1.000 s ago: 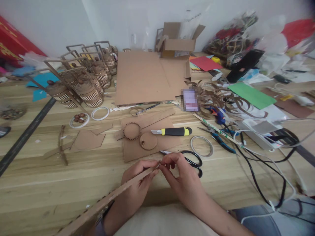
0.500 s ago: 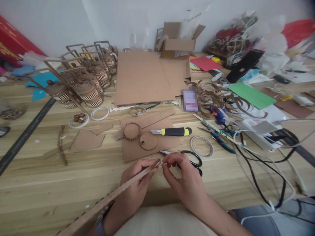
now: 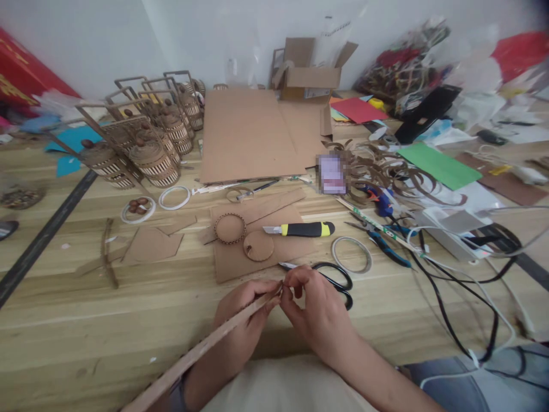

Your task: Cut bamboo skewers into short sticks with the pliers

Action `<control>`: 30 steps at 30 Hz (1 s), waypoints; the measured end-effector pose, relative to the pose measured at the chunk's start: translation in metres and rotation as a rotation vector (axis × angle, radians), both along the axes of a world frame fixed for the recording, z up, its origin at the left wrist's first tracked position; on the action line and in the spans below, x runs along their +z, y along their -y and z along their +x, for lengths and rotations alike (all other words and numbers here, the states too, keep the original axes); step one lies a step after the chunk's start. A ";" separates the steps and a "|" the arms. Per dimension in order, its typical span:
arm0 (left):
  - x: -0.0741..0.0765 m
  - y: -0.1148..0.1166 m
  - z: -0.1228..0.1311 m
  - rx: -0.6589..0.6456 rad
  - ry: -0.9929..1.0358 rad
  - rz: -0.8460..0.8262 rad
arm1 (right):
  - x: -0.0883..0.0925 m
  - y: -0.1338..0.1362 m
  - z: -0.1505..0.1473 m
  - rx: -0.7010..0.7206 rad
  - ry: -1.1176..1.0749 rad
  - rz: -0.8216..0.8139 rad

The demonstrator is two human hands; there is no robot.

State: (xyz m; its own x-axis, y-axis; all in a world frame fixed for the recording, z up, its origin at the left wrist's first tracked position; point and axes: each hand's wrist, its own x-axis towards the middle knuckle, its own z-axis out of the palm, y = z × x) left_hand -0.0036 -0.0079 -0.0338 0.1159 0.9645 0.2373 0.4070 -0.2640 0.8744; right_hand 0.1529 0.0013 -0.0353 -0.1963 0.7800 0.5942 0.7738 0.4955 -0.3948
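A long, flat brown strip (image 3: 210,341), dark along one edge, runs from the lower left up to my fingers. My left hand (image 3: 240,320) is closed round the strip near its far end. Thumb and fingers of my right hand (image 3: 315,312) pinch together at the strip's tip; my fingers hide what exactly is between them. Black-handled scissors (image 3: 338,277) lie just beyond my right hand, partly covered by it. Beyond both hands, a cardboard sheet (image 3: 231,269) carries a ring with a patterned edge (image 3: 217,234), a cardboard disc (image 3: 259,247) and a yellow-black utility knife (image 3: 304,230).
Several small lidded baskets with handles (image 3: 154,163) stand at the back left. A tape roll (image 3: 369,264) and blue-handled pliers (image 3: 390,250) lie to the right, near loose cables (image 3: 441,306). Curved brown strips (image 3: 412,177) are heaped behind. A large cardboard sheet (image 3: 249,134) lies at the back.
My right hand has moved slightly left, its fingertips closing onto the strip's tip. The strip's near end has shifted a little to the right. The things on the table look unmoved.
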 end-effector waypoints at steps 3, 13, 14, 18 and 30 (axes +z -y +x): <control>-0.002 0.000 0.001 0.013 -0.021 -0.008 | -0.001 -0.001 0.000 0.012 0.040 0.016; -0.007 -0.003 -0.001 0.076 -0.076 -0.074 | 0.002 0.006 0.001 0.175 -0.226 -0.213; -0.008 -0.003 -0.001 0.081 -0.087 -0.085 | 0.004 0.008 0.002 0.205 -0.304 -0.280; -0.011 -0.005 -0.003 0.075 -0.123 -0.134 | 0.018 0.011 0.012 0.295 -0.535 -0.472; -0.019 -0.005 -0.003 0.042 -0.012 -0.230 | 0.048 -0.026 0.123 -0.039 -0.808 -0.280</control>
